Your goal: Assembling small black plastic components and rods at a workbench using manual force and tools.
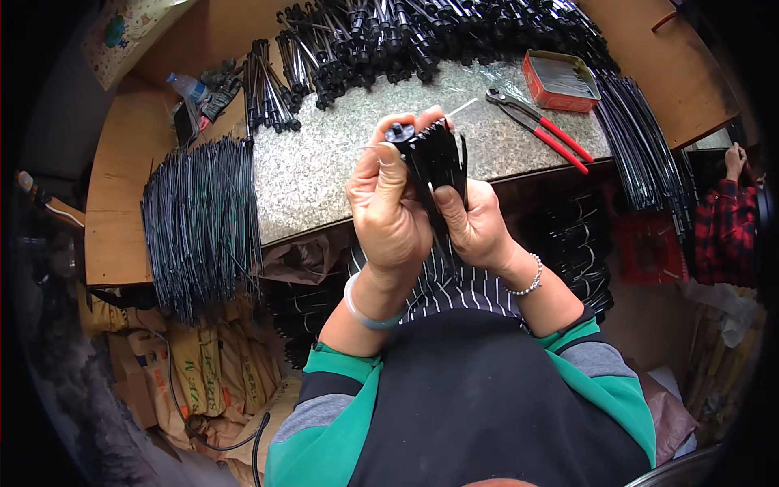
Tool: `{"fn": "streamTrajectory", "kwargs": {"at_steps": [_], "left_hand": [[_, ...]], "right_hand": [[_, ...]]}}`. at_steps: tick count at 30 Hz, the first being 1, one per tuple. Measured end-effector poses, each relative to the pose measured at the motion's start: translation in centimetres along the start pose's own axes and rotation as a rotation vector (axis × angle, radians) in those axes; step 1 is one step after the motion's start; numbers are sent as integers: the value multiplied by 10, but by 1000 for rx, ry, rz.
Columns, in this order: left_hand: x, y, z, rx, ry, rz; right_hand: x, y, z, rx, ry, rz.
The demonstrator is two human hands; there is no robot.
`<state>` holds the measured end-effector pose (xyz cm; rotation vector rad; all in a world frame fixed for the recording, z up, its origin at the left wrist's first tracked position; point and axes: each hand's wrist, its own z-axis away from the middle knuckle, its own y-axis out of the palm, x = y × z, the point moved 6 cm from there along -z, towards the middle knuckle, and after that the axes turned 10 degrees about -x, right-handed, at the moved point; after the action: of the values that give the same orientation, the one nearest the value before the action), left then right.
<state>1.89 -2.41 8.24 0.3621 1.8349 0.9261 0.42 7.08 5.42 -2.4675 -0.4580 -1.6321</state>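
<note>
Both of my hands are raised together over the front edge of the stone-topped table. My left hand (389,215) is closed, its thumb and fingers pinching a black round plastic cap (399,133) with a raised centre. A thin pale wire sticks out by that thumb. Close beside it, my right hand (473,223) grips a bundle of thin black strips (441,162), which fan out at the top and touch the left fingers. A thin white stick or wire (463,107) juts from behind the bundle. The palms hide the lower part of the strips.
Red-handled pincers (545,134) lie right of my hands, near a red tin (560,79) of thin pins. Black rod assemblies (365,45) line the back. Long black strips (201,223) drape over the left edge, more (637,142) at right. Another person's sleeve (728,231) shows far right.
</note>
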Motion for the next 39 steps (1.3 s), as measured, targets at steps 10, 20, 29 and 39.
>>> {"fn": "streamTrajectory", "kwargs": {"at_steps": [10, 20, 29, 39], "left_hand": [[1, 2, -6, -23, -138, 72], [-10, 1, 1, -75, 294, -295], [-4, 1, 4, -86, 317, -454], [8, -7, -7, -47, -85, -212]], "right_hand": [[-2, 5, -2, -19, -43, -74], [-1, -4, 6, -229, -228, 249], [6, -10, 3, -141, -204, 99], [1, -11, -4, -19, -119, 180]]}}
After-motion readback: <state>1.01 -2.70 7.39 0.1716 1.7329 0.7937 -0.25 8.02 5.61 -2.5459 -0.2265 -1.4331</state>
